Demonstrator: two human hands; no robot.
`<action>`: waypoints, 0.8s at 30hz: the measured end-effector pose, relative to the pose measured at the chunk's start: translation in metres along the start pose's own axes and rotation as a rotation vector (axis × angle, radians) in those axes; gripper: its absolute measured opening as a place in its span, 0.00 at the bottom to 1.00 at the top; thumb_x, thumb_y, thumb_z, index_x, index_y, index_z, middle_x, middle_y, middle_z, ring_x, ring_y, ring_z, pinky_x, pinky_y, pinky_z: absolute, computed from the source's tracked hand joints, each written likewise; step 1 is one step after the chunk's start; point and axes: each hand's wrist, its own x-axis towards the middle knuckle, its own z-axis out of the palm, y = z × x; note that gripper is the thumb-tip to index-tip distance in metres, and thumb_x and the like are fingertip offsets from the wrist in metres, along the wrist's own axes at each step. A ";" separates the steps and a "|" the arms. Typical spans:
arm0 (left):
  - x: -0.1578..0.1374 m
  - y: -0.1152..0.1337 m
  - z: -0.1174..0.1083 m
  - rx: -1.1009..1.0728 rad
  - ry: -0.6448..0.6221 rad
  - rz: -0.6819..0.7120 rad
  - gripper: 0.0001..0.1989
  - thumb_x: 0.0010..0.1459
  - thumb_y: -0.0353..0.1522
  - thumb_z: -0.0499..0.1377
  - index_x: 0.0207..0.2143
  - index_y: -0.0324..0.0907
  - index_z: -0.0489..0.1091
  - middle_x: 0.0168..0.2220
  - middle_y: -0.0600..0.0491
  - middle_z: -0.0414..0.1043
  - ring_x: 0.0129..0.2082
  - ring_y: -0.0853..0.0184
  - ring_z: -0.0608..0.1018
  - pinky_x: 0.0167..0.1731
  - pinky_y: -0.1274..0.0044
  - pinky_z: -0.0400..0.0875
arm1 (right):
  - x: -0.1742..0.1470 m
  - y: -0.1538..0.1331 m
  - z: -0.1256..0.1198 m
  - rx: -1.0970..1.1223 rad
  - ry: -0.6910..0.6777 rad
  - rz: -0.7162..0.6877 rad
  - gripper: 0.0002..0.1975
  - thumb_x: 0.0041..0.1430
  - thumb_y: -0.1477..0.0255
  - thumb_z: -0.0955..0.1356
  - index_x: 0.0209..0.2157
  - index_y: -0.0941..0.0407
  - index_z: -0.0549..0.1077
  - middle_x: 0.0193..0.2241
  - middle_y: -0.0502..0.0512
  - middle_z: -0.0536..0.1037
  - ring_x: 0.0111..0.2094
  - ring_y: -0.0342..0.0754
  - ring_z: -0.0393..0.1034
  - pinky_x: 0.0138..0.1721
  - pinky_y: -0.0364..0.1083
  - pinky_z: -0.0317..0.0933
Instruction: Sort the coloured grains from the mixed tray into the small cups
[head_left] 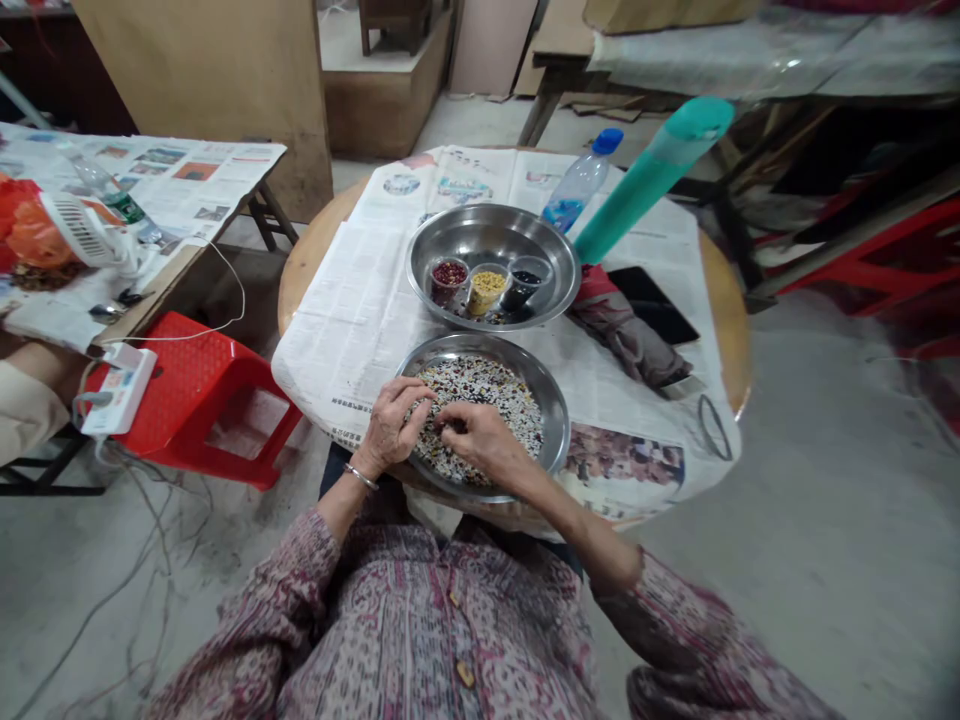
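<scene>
Bench (733, 320), round and wooden, carries newspaper (352, 300) that leaves its rim uncovered at left and right. A shiny steel basin (491, 235) stands mid-bench; just nearer, by the front edge, sits a shallower steel bowl (555, 410). Open paper lies left of both, while a teal cylinder (637, 190) and a grey-and-red cloth bundle (619, 325) crowd the basin's right. The left hand (396, 422) bends its fingers at the bowl's left rim; the right hand (484, 437) curls within the bowl; whether either pinches anything, I cannot tell. Three clear plastic cups (484, 303) in the basin hold dark red, yellow and black grains (489, 283). Mostly white, the grain mix (491, 385), flecked black, yellow and red, covers the bowl's floor.
</scene>
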 end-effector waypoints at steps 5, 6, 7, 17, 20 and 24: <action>0.001 0.002 -0.001 0.007 -0.022 -0.007 0.12 0.69 0.33 0.51 0.44 0.41 0.73 0.44 0.47 0.75 0.51 0.62 0.74 0.56 0.65 0.68 | -0.025 -0.012 0.011 -0.142 -0.122 -0.211 0.12 0.57 0.80 0.64 0.40 0.56 0.77 0.39 0.57 0.79 0.42 0.49 0.72 0.46 0.47 0.65; 0.001 0.002 -0.001 0.008 -0.022 -0.009 0.12 0.69 0.33 0.51 0.44 0.41 0.73 0.44 0.47 0.75 0.50 0.62 0.74 0.56 0.65 0.68 | -0.027 -0.010 0.011 -0.207 -0.124 -0.229 0.12 0.58 0.80 0.64 0.40 0.56 0.76 0.40 0.58 0.78 0.44 0.50 0.71 0.47 0.48 0.66; 0.001 0.002 -0.001 0.007 -0.022 -0.012 0.12 0.69 0.33 0.51 0.44 0.41 0.73 0.44 0.47 0.75 0.50 0.62 0.74 0.56 0.65 0.68 | -0.027 -0.005 0.009 -0.270 -0.105 -0.229 0.12 0.59 0.80 0.64 0.41 0.56 0.76 0.41 0.59 0.78 0.45 0.51 0.70 0.47 0.49 0.66; 0.000 0.001 0.000 -0.005 -0.015 -0.027 0.11 0.69 0.34 0.52 0.43 0.42 0.73 0.44 0.47 0.74 0.49 0.63 0.75 0.54 0.67 0.69 | 0.003 0.036 -0.032 -0.522 0.272 -0.020 0.13 0.63 0.75 0.64 0.46 0.55 0.76 0.45 0.62 0.76 0.48 0.57 0.67 0.51 0.55 0.66; 0.000 0.001 0.000 -0.006 -0.013 -0.014 0.11 0.69 0.33 0.52 0.43 0.42 0.73 0.44 0.48 0.74 0.49 0.63 0.74 0.54 0.67 0.69 | 0.013 0.018 -0.017 -0.531 0.216 -0.099 0.15 0.64 0.69 0.65 0.51 0.55 0.74 0.52 0.64 0.73 0.54 0.60 0.62 0.53 0.58 0.63; 0.001 0.002 -0.001 0.007 -0.014 -0.007 0.11 0.69 0.33 0.52 0.44 0.41 0.73 0.44 0.47 0.74 0.49 0.63 0.74 0.54 0.67 0.69 | 0.013 -0.004 0.000 -0.458 -0.015 -0.290 0.12 0.62 0.73 0.67 0.48 0.56 0.75 0.52 0.63 0.73 0.52 0.57 0.63 0.52 0.56 0.63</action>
